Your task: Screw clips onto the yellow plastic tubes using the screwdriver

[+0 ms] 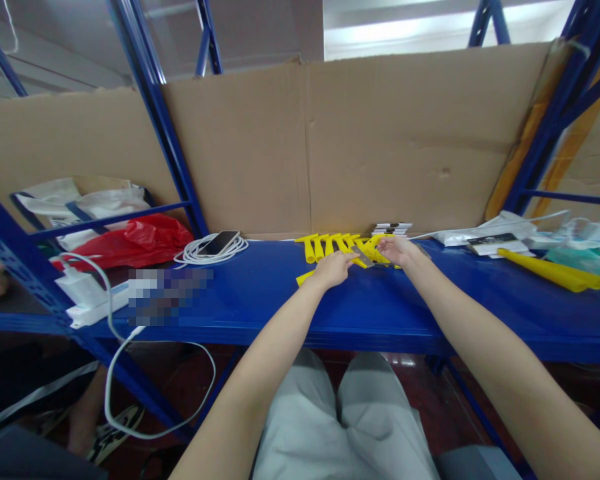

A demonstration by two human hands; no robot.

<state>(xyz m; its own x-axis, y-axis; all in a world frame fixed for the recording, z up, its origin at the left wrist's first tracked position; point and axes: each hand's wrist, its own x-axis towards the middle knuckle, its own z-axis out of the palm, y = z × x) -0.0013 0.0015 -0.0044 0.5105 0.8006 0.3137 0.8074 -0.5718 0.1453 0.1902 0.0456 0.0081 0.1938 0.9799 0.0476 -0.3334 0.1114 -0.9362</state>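
Note:
My left hand (pixel 334 268) rests low over the blue shelf with its fingers closed. At its fingertips lies a flat grey, blade-like piece (pixel 363 257), with yellow beside it. One more yellow piece (pixel 305 277) pokes out left of my left wrist. Just to the right, my right hand (pixel 399 251) has its fingers curled against a small heap of yellow pieces (pixel 373 251). What either hand grips is too small to make out. Behind my left hand, several narrow yellow tapered tubes (pixel 320 247) lie side by side in a row.
Black-and-white cards (pixel 391 229) lie behind my hands. A phone (pixel 221 243) sits on a coiled white cable (pixel 193 253) to the left, near a power strip (pixel 100 303) and red bag (pixel 140 240). Long yellow tubes (pixel 553 270) lie right. Cardboard (pixel 405 140) walls the back. Someone's arm shows far left.

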